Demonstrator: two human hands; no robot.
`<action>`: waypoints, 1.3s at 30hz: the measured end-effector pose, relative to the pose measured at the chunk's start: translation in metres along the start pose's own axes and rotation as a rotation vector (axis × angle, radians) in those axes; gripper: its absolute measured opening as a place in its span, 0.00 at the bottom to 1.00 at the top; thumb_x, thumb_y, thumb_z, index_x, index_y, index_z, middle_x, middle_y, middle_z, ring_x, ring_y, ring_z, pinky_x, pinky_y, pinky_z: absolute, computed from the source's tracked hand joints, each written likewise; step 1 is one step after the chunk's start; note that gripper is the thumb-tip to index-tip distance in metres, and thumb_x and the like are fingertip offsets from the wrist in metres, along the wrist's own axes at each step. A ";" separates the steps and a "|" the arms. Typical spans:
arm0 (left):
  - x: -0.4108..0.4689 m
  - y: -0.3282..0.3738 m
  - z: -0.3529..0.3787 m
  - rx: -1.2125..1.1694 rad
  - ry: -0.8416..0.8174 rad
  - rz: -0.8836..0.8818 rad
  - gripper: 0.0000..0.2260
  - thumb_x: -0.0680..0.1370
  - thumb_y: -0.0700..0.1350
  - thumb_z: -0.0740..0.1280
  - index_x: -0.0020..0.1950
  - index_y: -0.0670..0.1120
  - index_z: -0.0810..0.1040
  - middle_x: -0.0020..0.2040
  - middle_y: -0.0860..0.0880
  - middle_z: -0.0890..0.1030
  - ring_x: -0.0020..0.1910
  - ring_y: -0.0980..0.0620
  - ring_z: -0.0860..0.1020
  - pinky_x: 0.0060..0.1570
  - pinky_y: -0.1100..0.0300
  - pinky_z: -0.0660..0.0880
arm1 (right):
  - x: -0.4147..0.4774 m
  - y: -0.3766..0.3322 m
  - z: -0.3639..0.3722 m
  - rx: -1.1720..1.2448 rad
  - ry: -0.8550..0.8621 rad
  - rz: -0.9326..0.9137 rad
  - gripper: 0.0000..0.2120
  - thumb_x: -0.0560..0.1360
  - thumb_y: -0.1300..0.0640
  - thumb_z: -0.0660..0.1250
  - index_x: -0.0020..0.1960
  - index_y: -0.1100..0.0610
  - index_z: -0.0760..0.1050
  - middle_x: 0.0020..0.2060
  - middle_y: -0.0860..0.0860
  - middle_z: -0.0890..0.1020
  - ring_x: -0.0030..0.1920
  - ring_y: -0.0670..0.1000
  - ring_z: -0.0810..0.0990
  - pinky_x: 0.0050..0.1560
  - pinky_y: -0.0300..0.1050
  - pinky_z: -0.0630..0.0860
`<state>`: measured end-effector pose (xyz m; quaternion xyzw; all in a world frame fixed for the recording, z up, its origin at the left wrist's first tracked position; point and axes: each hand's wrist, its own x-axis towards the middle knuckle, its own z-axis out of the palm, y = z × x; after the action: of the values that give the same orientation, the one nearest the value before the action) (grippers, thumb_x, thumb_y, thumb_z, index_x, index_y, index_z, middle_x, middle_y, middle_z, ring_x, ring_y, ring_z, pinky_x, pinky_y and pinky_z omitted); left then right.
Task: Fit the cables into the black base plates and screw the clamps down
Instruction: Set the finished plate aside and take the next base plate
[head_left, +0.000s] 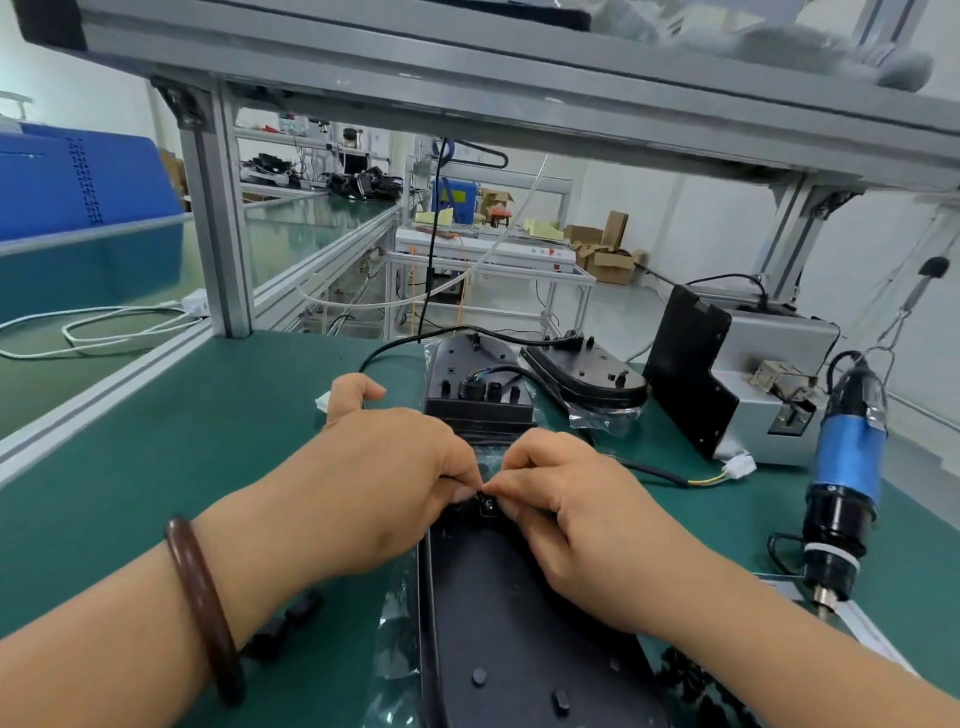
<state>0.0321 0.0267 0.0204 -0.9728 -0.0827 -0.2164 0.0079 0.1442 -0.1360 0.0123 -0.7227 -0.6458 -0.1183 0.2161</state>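
Observation:
A long black base plate (514, 613) lies in front of me on the green bench, partly in a clear bag. Both hands meet at its far end. My left hand (395, 483) and my right hand (576, 514) pinch a small black clamp (487, 503) between their fingertips, right over the plate. What lies under the fingers is hidden. A black cable (654, 473) with a white connector (740, 466) runs off to the right of my right hand.
Two more black base plates, one (478, 384) straight ahead and one (587, 371) to its right, lie behind my hands. A blue electric screwdriver (844, 478) hangs at the right. A grey screw feeder (774, 395) stands behind it. Small black parts (291, 618) lie near my left forearm.

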 end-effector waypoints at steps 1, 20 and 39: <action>0.000 -0.001 0.000 -0.020 -0.012 -0.006 0.08 0.78 0.55 0.60 0.55 0.67 0.69 0.39 0.68 0.74 0.48 0.68 0.72 0.57 0.58 0.42 | 0.000 0.000 0.001 -0.003 -0.003 -0.005 0.11 0.76 0.59 0.62 0.51 0.54 0.82 0.44 0.49 0.76 0.46 0.52 0.75 0.46 0.38 0.68; 0.027 -0.025 -0.009 -0.231 -0.234 -0.158 0.15 0.79 0.51 0.62 0.66 0.58 0.73 0.61 0.61 0.78 0.59 0.62 0.75 0.57 0.70 0.68 | 0.008 0.058 -0.044 0.098 -0.089 0.537 0.12 0.77 0.54 0.67 0.59 0.50 0.81 0.54 0.44 0.83 0.48 0.38 0.77 0.49 0.28 0.68; 0.074 0.003 0.055 -0.166 -0.456 -0.014 0.21 0.75 0.52 0.68 0.68 0.54 0.73 0.61 0.49 0.73 0.61 0.51 0.73 0.61 0.63 0.67 | 0.023 0.085 0.009 0.029 -0.368 0.397 0.31 0.72 0.43 0.71 0.72 0.47 0.68 0.65 0.48 0.74 0.65 0.49 0.71 0.67 0.42 0.66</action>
<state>0.1213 0.0377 0.0017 -0.9932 -0.0710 0.0026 -0.0922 0.2298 -0.1178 0.0015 -0.8414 -0.5213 0.0691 0.1242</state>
